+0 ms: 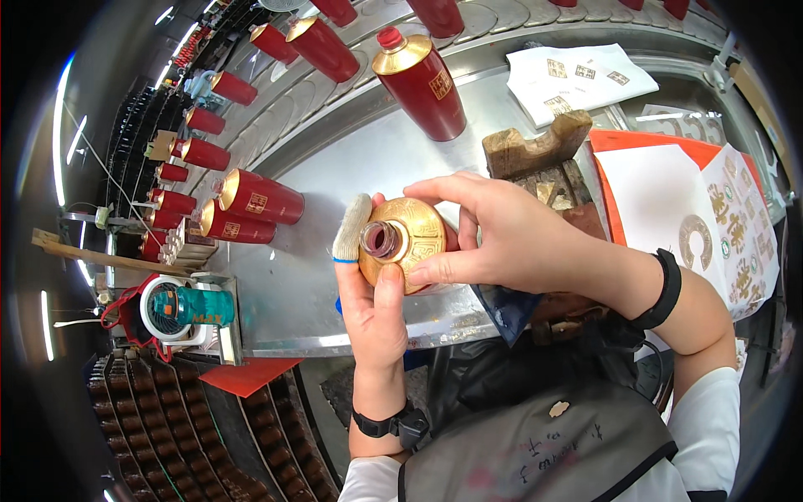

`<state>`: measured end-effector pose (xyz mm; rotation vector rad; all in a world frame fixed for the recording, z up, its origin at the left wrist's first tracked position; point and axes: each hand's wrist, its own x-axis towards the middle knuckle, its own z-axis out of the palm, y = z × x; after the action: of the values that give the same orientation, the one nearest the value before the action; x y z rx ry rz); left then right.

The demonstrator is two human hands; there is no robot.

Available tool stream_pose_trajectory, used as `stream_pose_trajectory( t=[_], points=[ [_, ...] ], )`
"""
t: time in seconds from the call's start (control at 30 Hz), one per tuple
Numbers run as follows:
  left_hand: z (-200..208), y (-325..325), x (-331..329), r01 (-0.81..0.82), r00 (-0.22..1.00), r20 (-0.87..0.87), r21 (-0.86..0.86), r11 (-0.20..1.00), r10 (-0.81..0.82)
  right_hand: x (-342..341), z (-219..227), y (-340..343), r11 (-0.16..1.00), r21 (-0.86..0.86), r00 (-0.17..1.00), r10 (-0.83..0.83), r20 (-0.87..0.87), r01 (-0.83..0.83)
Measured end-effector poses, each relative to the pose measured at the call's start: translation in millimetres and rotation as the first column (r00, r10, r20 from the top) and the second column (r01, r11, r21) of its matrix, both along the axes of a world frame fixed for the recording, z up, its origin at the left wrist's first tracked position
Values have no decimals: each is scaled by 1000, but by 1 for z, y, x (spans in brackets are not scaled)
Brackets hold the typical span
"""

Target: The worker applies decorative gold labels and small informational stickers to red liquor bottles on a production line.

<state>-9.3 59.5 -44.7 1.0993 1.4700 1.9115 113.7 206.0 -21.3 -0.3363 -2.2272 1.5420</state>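
Note:
Between my hands is a red bottle with an embossed gold shoulder [425,232], its uncapped neck tilted toward me. My left hand [376,309] grips it from the left, thumb near the neck; one finger wears a white knit cover [352,227] with a blue hem. From the right, my right hand [502,234] closes fingers and thumb around the gold shoulder. Most of the red body is hidden behind my hands. Just right of them stands a worn wooden cradle [535,146]. Beyond, a red bottle with a gold shoulder and red cap [422,88] stands on the metal table.
Two red-and-gold bottles [263,199] stand at the left of the metal table [309,276]. Several more line the curved conveyor [259,125] behind. Decal sheets [585,79] lie at the back right, others [732,226] nearer. A white-and-teal device [180,309] sits at the left edge.

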Motion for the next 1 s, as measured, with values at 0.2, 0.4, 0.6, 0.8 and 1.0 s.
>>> stream_pose_trajectory(
  t=[0.2, 0.4, 0.6, 0.8, 1.0],
  points=[
    [-4, -1, 0, -13, 999, 50, 17, 1000, 12, 1, 2, -2, 998, -48, 999, 32, -39, -34],
    [-1, 1, 2, -48, 991, 124, -34, 998, 52, 2, 6, 2, 995, -85, 998, 58, 1, -58],
    [-13, -2, -2, 122, 983, 120, 118, 985, -136, -2, 5, 2, 992, -118, 999, 54, -4, -54],
    [-10, -2, -2, 32, 996, 79, -2, 999, -32, -6, 11, 7, 955, -272, 988, 142, 61, -121],
    [-16, -4, -11, 74, 997, -28, 24, 997, -73, -4, 9, 7, 952, -272, 985, 161, 56, -141]
  ],
)
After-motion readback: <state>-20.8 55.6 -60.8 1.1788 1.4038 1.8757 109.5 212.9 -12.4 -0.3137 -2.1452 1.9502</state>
